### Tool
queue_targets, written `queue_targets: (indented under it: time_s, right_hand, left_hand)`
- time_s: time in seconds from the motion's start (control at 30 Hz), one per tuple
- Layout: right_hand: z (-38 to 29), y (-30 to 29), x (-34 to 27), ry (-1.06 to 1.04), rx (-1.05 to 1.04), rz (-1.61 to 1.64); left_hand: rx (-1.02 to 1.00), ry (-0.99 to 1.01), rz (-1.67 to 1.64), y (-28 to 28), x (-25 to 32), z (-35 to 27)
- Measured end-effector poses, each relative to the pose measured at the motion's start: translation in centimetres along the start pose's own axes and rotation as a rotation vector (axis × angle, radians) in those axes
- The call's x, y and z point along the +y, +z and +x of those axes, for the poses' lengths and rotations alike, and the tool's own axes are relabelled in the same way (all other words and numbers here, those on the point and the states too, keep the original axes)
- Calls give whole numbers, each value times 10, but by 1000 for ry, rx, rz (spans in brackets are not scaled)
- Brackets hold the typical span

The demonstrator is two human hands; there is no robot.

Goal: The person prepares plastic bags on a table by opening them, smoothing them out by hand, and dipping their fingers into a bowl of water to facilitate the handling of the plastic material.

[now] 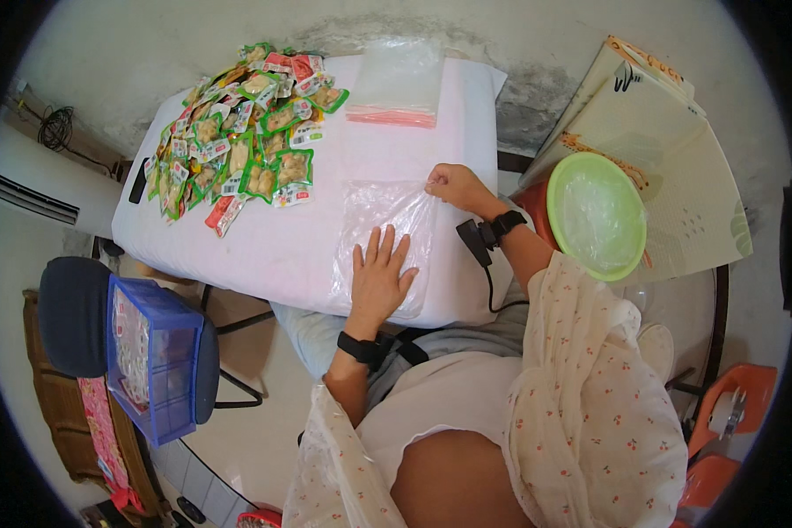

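A clear plastic bag (369,204) lies on the white-covered table (290,257) in front of me. My left hand (381,274) rests on its lower part, palm down with the fingers spread. At the bag's upper right corner, my right hand (459,187) pinches the film between thumb and fingers, and creases fan out from there. Farther back is a stack of flat clear bags (396,79) with reddish edges along the near side. Left of it spreads a heap of small sealed food packets (237,138), many green-edged and some red.
A black phone-like object (139,180) lies by the table's left edge. Right of the table stands a light green basin (597,214) with clear plastic in it. A blue crate (171,356) rests on a dark chair (72,317) at left. A cable (492,290) hangs near my right wrist.
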State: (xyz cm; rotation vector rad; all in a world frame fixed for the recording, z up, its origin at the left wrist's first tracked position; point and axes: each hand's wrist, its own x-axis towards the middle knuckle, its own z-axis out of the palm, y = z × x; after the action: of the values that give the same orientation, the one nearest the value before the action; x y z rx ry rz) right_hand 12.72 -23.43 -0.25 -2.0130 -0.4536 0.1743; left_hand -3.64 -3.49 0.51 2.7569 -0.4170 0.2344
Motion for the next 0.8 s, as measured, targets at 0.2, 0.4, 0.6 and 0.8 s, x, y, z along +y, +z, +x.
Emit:
queue_targets:
  time_s: [0.2,0.4,0.6,0.8]
  right_hand:
    - [-20,-18,-5,108,-56,-50]
    - [-23,-31,-40,148,-217,-354]
    - [53,6,-31,-55,1,-276]
    - [82,25,-27,23,-165,-75]
  left_hand:
    - [116,81,95,-31,-36,19]
    - [80,-94,48,-16,-40,-7]
    - [63,-78,20,-14,-43,-8]
    - [53,-75,29,-11,-42,-8]
